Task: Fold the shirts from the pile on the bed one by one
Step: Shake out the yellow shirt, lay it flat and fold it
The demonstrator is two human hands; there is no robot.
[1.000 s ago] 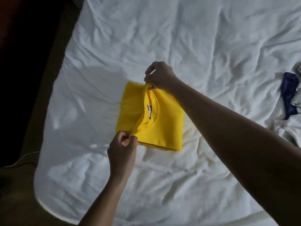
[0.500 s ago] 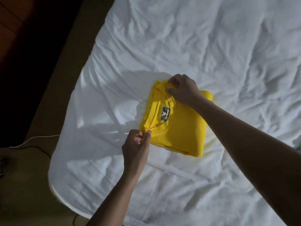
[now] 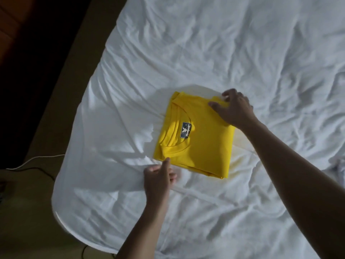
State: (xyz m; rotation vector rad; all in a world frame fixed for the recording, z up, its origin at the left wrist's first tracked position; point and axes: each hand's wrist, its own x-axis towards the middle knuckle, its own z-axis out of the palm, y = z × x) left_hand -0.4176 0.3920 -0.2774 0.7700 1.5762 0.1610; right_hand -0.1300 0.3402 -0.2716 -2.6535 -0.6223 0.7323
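Note:
A yellow shirt [image 3: 203, 144] lies folded into a compact rectangle on the white bed sheet [image 3: 242, 53]. Its collar faces left and a dark label [image 3: 186, 130] shows inside the neck. My right hand [image 3: 235, 109] is at the shirt's far right corner, with the thumb on top of the fabric and the fingers curled over the far edge, pinching it. My left hand [image 3: 158, 177] hovers by the near left corner. Its thumb tip touches the shirt's edge, and its fingers are loosely curled and hold nothing.
The rounded bed edge [image 3: 61, 219] runs along the left and bottom left, with brown floor beyond. A white cable [image 3: 37, 159] lies on the floor at the left. A bit of pale crumpled cloth [image 3: 340, 166] shows at the right border.
The shirt's raised collar part has been laid flat. My left hand has let go of the near corner. My right hand has moved from the collar to the far right corner.

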